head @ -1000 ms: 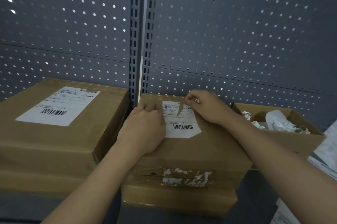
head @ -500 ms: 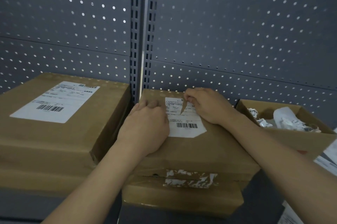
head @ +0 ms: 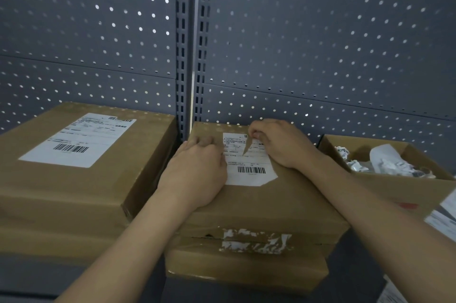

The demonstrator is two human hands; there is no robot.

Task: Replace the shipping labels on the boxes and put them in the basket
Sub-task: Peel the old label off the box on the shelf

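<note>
1. Shipping label (head: 249,166), white with a barcode, is stuck on top of the middle cardboard box (head: 283,204). A narrow wedge is torn in from its far edge, and its near right corner is missing.
2. Right hand (head: 283,145) pinches the label's far edge just right of the tear, fingers curled.
3. Left hand (head: 197,174) rests palm-down on the box top, covering the label's left edge. Its fingers bend at the far end, and I cannot tell whether they grip anything.
4. The middle box sits on a lower box (head: 246,265) whose near face carries torn label remnants (head: 254,241).
5. A left box (head: 61,191) with an intact label (head: 76,140) stands just beside it. An open carton (head: 394,189) of crumpled paper (head: 385,162) stands to the right, and a pegboard panel (head: 320,43) rises behind.
</note>
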